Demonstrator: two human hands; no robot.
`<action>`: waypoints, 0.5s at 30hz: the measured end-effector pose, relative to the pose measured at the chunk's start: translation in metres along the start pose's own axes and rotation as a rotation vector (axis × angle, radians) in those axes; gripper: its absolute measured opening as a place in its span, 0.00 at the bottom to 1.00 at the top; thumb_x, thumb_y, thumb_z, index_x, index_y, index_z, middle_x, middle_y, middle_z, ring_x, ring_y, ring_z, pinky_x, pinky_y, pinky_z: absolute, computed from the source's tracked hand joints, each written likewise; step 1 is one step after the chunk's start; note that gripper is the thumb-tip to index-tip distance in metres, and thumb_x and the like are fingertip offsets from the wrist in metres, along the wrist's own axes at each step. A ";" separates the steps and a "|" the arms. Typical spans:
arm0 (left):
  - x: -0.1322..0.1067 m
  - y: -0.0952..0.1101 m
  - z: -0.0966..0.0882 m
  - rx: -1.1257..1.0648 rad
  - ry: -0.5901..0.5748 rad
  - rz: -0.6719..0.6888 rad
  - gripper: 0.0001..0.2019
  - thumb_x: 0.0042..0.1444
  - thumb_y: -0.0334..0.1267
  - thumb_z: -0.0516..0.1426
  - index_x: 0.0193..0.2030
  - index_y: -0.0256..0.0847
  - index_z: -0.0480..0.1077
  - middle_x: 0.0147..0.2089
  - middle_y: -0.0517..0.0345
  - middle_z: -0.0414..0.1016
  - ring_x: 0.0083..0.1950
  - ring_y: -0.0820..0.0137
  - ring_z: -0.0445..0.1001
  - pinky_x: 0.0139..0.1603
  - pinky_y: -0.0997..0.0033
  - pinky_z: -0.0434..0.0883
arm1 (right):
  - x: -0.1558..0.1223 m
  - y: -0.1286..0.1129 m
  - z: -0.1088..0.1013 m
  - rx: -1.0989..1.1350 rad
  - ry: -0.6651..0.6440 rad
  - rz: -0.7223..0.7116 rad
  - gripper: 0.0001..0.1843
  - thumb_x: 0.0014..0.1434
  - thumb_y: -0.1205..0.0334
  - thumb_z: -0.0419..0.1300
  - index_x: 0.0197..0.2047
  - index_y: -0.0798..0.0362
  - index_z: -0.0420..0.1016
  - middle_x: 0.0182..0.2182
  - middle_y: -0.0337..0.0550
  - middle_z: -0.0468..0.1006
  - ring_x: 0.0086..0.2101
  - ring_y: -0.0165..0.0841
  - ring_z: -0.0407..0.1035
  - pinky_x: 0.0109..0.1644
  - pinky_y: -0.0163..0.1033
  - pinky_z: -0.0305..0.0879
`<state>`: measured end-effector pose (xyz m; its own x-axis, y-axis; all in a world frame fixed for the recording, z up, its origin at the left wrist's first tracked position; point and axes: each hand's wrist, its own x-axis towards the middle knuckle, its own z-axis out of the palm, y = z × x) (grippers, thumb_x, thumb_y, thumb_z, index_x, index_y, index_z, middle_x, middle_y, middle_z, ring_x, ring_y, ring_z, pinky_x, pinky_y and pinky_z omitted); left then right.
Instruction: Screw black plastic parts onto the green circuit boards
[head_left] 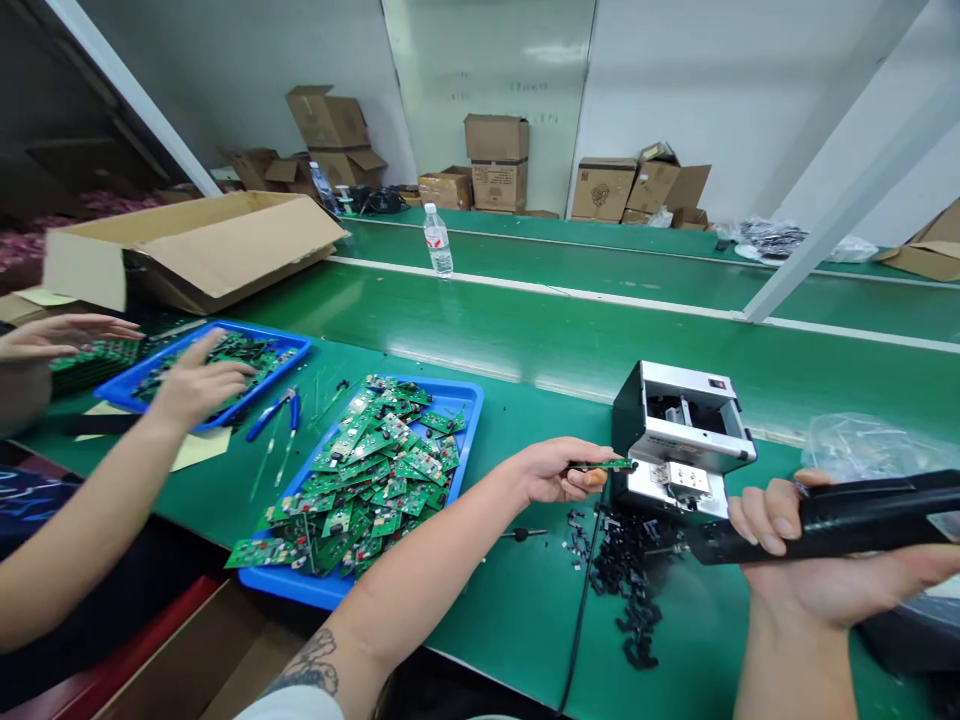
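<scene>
While the fingers (592, 478) of the left hand (555, 472) pinch a small green circuit board (604, 464) just left of the metal machine (679, 440), the right hand (795, 560) closes around a black tool (862, 515), and a steady, level pinch seems best.

The person's left hand (559, 472) and right hand (817, 570) are bare, with short, plain fingernails. The left forearm (390, 610) is also bare and carries a dark-ink tattoo (306, 665) of fine, curving lines near the elbow, its design too small and partly cut off to make out, and just below it a white sleeve (289, 705) shows at the bottom edge of the view. The right forearm (795, 670) is bare down to that same edge.
</scene>
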<state>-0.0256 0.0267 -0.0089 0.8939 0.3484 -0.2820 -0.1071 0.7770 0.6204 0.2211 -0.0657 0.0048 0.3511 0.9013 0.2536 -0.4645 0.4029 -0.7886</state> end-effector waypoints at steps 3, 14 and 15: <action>-0.001 0.000 0.001 -0.022 0.010 -0.019 0.06 0.63 0.35 0.53 0.38 0.34 0.68 0.18 0.68 0.49 0.18 0.81 0.42 0.16 0.84 0.41 | 0.002 0.004 -0.004 0.026 -0.044 0.026 0.47 0.37 0.14 0.44 0.36 0.46 0.77 0.11 0.32 0.60 0.11 0.26 0.49 0.15 0.34 0.42; 0.012 0.030 -0.018 0.167 0.437 0.287 0.16 0.58 0.37 0.59 0.53 0.37 0.66 0.37 0.54 0.70 0.29 0.80 0.65 0.23 0.84 0.56 | 0.003 0.010 0.012 0.141 0.024 0.022 0.44 0.41 0.16 0.47 0.33 0.48 0.78 0.12 0.32 0.59 0.12 0.25 0.48 0.15 0.33 0.44; 0.017 0.039 -0.022 0.237 0.495 0.322 0.21 0.59 0.37 0.58 0.59 0.37 0.63 0.42 0.50 0.72 0.32 0.78 0.68 0.26 0.82 0.61 | 0.003 0.010 0.012 0.151 0.043 0.024 0.43 0.41 0.17 0.48 0.33 0.49 0.77 0.12 0.32 0.59 0.12 0.25 0.48 0.16 0.33 0.45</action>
<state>-0.0247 0.0744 -0.0058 0.5199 0.7903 -0.3241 -0.1867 0.4754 0.8597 0.2077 -0.0574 0.0039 0.3720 0.9044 0.2089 -0.5891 0.4039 -0.6999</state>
